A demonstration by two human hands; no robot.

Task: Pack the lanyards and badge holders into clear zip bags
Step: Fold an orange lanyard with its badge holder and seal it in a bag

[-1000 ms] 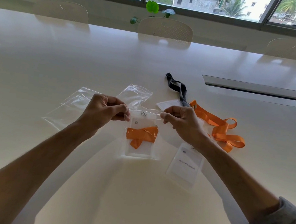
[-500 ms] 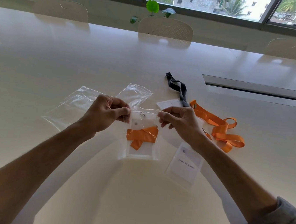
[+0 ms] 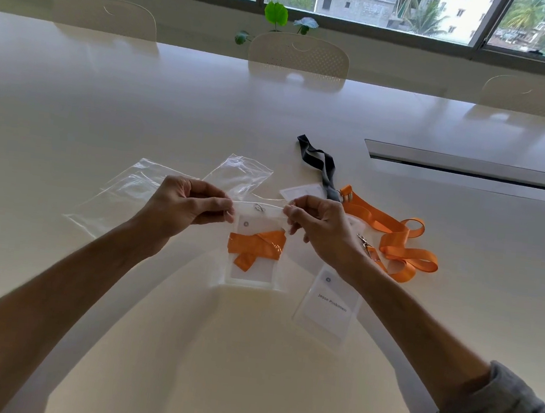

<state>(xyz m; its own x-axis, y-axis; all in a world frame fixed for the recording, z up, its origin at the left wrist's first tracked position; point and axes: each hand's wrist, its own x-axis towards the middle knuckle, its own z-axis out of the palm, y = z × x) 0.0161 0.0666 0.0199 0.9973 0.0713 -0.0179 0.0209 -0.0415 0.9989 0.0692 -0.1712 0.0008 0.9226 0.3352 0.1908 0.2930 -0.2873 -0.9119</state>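
Orange lanyard (image 3: 255, 246) and badge holder (image 3: 251, 264) sit inside the zip bag (image 3: 249, 281), held just above the table (image 3: 140, 108). Left hand (image 3: 181, 212) and right hand (image 3: 320, 231) pinch its top corners, now further apart than a second ago, likely finishing the seal.

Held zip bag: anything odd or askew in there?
Nothing stands out. Left hand and right hand pinch the zip bag by its top corners; it hangs straight. The orange lanyard is folded loosely inside over the badge holder, all within the bag.
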